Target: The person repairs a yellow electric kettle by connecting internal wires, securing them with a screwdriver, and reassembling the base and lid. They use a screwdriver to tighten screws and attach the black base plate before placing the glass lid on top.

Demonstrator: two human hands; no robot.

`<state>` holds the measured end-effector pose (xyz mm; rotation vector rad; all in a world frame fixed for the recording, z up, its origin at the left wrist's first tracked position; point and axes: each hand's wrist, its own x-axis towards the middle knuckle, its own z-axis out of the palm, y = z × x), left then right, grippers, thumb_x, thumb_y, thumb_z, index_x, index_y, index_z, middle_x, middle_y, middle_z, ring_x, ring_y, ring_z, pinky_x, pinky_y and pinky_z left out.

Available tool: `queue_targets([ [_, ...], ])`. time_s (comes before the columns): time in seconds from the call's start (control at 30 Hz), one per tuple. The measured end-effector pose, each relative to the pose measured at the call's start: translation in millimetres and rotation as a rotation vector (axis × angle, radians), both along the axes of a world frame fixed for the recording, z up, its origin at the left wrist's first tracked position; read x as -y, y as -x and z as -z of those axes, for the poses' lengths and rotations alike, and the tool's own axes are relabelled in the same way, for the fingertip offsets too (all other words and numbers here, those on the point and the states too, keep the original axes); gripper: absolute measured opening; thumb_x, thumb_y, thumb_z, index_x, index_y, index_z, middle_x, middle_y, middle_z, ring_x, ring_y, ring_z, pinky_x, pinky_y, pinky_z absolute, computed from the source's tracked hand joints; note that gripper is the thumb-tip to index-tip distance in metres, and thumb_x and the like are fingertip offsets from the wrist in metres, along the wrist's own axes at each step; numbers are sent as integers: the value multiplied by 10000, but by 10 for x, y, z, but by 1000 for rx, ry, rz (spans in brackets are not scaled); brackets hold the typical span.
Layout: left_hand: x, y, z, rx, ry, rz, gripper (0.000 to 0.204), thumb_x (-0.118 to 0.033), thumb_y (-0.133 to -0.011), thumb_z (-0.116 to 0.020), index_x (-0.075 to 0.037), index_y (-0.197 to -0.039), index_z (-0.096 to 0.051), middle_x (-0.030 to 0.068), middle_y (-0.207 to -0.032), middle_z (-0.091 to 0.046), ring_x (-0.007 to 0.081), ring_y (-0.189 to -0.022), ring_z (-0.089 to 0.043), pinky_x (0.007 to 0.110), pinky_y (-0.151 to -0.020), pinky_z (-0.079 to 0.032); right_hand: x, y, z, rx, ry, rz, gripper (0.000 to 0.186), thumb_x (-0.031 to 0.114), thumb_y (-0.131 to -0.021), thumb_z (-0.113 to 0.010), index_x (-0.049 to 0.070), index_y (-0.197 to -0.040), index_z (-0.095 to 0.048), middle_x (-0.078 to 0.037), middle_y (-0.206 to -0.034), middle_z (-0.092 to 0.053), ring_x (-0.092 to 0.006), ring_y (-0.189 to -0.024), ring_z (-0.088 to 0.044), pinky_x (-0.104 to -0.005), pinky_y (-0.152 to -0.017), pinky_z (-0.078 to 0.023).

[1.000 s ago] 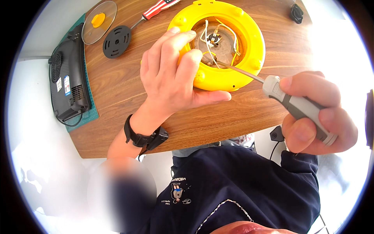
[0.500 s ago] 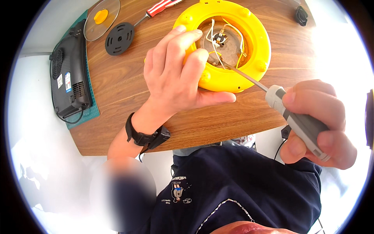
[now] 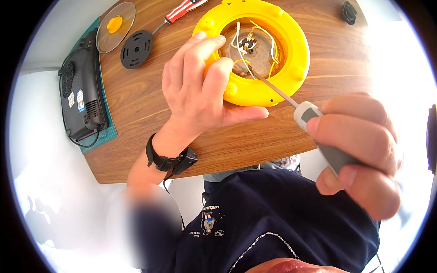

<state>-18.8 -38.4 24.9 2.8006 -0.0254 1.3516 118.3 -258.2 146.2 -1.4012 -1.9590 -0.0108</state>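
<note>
A round yellow appliance base [image 3: 298,50] lies on the wooden table with its hollow underside facing up. Inside it show white and yellow wires [image 3: 273,38] and a small black part [image 3: 247,43] with metal terminals on a dull metal plate. My left hand [image 3: 195,91] is closed on the base's left rim, fingertips over the edge and thumb stretched along the near side. In my right hand [image 3: 364,141] is a grey-handled screwdriver [image 3: 334,157], tilted, its shaft reaching over the near rim. The tip is inside the cavity beside the wires; its exact contact cannot be made out.
Left of the base are a slotted black disc [image 3: 136,49], a clear lid [image 3: 127,16] with a yellow knob, and a screwdriver [image 3: 182,10] with a striped handle. A black appliance [image 3: 82,100] lies on a green cutting mat [image 3: 111,133]. A small black object [image 3: 349,13] sits far right.
My right hand and the screwdriver's handle have shifted left and a little down, and the hand has turned. The tip stays inside the base. My left hand keeps its place on the rim.
</note>
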Motion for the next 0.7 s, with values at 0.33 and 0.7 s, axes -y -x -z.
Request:
queue_targets([
  [0.33, -25, 38, -17, -43, -11, -24, 791, -866, -837, -526, -88, -947, -618, 142, -1157, -675, 357, -1088, -655, 410, -901, -469, 199, -371, 239, -130, 41, -29, 325, 213, -1024, -615, 112, -1228, -383, -245, -1147, -637, -315, -895, -627, -405, -761, -552],
  [0.7, -30, -11, -29, 1, -13, -7, 790, -873, -825, -532, -94, -920, -620, 133, -1125, -681, 361, -1061, -668, 397, -870, -495, 362, -583, 396, -303, 55, -8, 275, 221, -1012, -599, 135, -1220, -442, -233, -1146, -648, -351, -939, -632, -442, -772, -544],
])
